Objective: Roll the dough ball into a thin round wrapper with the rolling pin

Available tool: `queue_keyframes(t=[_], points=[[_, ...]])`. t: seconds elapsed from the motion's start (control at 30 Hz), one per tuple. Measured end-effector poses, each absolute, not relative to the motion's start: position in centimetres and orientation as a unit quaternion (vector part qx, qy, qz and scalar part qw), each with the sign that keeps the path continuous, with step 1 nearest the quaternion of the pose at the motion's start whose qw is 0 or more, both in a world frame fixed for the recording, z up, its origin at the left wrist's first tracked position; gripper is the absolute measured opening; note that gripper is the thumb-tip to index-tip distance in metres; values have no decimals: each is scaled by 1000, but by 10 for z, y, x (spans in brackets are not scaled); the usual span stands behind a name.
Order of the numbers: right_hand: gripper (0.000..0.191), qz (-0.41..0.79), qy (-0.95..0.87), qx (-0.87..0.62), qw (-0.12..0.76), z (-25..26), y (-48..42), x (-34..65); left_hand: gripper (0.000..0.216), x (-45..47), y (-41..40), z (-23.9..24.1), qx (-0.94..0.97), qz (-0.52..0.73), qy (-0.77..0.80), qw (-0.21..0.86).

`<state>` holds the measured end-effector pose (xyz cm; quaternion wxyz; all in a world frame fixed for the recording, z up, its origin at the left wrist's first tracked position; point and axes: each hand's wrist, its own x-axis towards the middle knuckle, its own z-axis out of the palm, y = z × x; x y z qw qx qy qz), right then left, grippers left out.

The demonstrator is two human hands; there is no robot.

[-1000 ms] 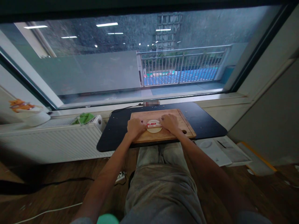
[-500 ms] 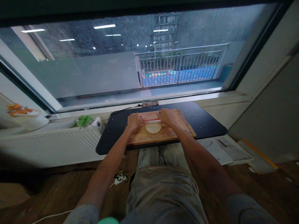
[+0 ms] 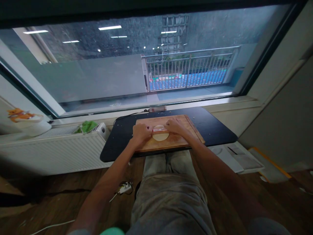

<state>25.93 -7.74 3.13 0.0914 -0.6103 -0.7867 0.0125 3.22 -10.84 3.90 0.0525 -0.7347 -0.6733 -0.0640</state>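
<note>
A flat round of pale dough (image 3: 160,136) lies on a wooden cutting board (image 3: 174,144). Across it rests a short rolling pin (image 3: 159,130) with a red and white printed strip. My left hand (image 3: 142,133) is closed round the pin's left end, and my right hand (image 3: 175,126) round its right end. Both ends of the pin are hidden inside my fists. Dough shows on the near side of the pin and a little on its far side.
The board sits on a black tabletop (image 3: 212,130) dotted with small pale crumbs. Behind it are a small box (image 3: 157,108) and a dark cable by the window. A white radiator (image 3: 61,153) with a green cloth (image 3: 88,126) stands left. A power strip (image 3: 125,187) lies on the floor.
Both hands have drawn the rolling pin toward me, from the far edge of the dough onto its middle. The dough now shows beyond the pin too.
</note>
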Motion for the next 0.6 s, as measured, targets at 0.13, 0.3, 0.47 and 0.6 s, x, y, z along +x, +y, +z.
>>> queue_keyframes(t=[0.13,0.3,0.47,0.6], points=[[44,8,-800,-593,88,35,-97,260,55,31,-123,42,-750,-51,-658,38],[44,12,-795,-601,84,36,-121,258,52,27,-139,39,-756,-43,-653,32],[43,-8,-781,-617,96,33,-124,255,52,29,-138,34,-745,-55,-663,44],[44,-14,-782,-615,102,31,-108,252,53,30,-124,32,-739,-79,-669,11]])
